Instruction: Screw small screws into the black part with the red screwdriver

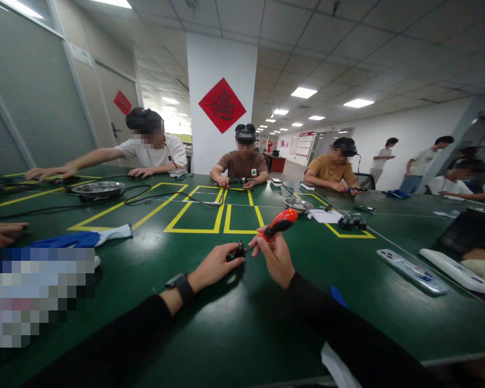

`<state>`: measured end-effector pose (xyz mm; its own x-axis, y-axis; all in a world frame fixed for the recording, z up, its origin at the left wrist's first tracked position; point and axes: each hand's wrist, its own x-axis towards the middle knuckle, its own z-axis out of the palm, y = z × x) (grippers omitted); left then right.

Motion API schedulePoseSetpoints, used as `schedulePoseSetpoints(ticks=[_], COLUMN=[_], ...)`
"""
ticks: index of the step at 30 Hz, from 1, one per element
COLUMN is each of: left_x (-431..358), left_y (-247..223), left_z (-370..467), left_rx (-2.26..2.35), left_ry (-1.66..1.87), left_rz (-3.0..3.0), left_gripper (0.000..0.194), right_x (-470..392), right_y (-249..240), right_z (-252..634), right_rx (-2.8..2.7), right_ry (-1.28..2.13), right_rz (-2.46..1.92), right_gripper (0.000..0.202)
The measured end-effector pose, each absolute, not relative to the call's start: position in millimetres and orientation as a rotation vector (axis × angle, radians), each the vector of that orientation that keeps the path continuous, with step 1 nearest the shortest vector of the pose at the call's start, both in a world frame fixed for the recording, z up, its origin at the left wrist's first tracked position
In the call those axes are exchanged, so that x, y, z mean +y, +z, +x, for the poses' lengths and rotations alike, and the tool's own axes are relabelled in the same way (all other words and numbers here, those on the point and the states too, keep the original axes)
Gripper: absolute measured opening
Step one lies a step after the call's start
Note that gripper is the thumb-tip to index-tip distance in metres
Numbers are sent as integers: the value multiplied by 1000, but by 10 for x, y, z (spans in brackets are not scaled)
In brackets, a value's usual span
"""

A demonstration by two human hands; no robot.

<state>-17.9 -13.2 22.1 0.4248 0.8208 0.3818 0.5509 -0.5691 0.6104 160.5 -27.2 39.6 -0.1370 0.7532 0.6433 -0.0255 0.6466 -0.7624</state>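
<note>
Screwdriver [282, 220] sits in my right hand [277, 257], fingertips and thumb pinching it low, near the neck, while the fat red-and-black end points up toward two o'clock. My left hand [218, 263] pinches a small black part [240, 251] between thumb and fingers, straight ahead of me at twelve, just over the bench [242, 328]. The shaft [249, 250] runs down toward eight and meets the part's right side; I can't tell whether the tip is seated, as my fingers and the dark part hide it.

The slip worries me most. With only a pinch on the neck and no palm behind the handle, a hard push could make the tip skid off and jab my left thumb or fingers, which are right beside it. A slanted shaft could chew up whatever it bears on. The part is held by fingers alone, so a twist might turn it in my grip or pop it free. Anything small that drops could roll toward the bowl [298, 205] at two o'clock, or get lost among the black pieces [352, 222] between two and three.
</note>
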Motion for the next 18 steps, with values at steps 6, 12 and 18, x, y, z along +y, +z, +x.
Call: schedulePoseSetpoints(ticks=[6, 12, 18], left_x=[-110, -111, -127], left_y=[199, 202, 219], left_z=[-191, -192, -186], left_rx=[1153, 1164, 1169], left_ry=[938, 935, 931], left_rz=[2280, 2283, 2245], left_gripper=[25, 25, 27], right_x=[-280, -290, -284], right_y=[377, 385, 375], right_z=[1602, 1595, 1592], right_rx=[-1603, -1579, -1575], right_ry=[732, 732, 718], right_rz=[-629, -613, -624], right_gripper=[20, 21, 20])
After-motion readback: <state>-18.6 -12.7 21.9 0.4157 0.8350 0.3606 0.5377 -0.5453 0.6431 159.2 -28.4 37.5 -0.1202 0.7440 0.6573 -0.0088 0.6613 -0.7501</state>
